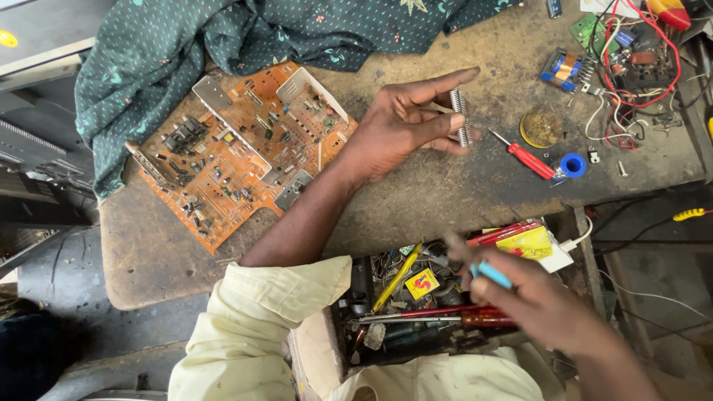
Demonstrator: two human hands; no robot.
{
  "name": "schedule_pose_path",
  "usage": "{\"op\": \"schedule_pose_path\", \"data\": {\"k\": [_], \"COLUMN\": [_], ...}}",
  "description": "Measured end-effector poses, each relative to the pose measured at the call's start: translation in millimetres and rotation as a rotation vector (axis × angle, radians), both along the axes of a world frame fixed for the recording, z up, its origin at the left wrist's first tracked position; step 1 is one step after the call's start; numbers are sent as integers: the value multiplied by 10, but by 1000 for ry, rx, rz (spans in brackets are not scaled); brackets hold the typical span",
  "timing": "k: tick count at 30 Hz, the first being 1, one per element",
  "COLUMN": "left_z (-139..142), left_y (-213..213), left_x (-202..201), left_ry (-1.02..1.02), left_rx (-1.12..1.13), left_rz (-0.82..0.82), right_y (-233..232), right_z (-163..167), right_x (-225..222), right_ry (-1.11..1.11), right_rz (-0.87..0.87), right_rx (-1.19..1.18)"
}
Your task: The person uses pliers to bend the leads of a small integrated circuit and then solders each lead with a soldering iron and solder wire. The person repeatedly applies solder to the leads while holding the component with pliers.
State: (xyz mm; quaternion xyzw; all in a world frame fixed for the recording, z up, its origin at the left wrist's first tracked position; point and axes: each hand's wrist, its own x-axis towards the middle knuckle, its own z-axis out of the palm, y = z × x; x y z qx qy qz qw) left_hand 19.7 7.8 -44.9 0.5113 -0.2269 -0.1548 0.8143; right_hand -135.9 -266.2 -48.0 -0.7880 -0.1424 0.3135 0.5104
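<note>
Left hand point(405, 122) pinches a ribbed grey metal coil spring point(461, 117) upright above the worn brown surface point(431, 193). Right hand point(535, 297), at five o'clock, grips a pale-blue-handled tool point(490, 275); steadying the spring likely helps.

I see an orange circuit board point(245, 152) beside a dark teal cloth point(223, 37) with small speckles, a silver spring point(460, 117), a red-handled screwdriver point(529, 160), a blue tape roll point(572, 165) and pale yellow sleeves point(252, 327).
</note>
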Motion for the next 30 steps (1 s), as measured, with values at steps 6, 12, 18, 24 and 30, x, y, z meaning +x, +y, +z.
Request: {"op": "schedule_pose_path", "data": {"k": [6, 12, 18, 24, 30], "left_z": [-42, -31, 20, -61, -114], "left_y": [-68, -72, -81, -93, -129], "left_x": [-6, -25, -27, -18, 17], "left_ry": [14, 17, -216, -219, -322], "left_rx": [33, 56, 205, 174, 216], "left_rz": [26, -54, -38, -62, -77], "right_y": [173, 233, -178, -1275, -1990], "right_z": [-27, 301, 325, -137, -440], "right_x": [-220, -176, 199, 595, 726], "right_ry": [-558, -851, -1237, -1100, -741], "right_rz": [129, -285, -553, -767, -959], "right_rx": [-428, -169, -356, -691, -970]}}
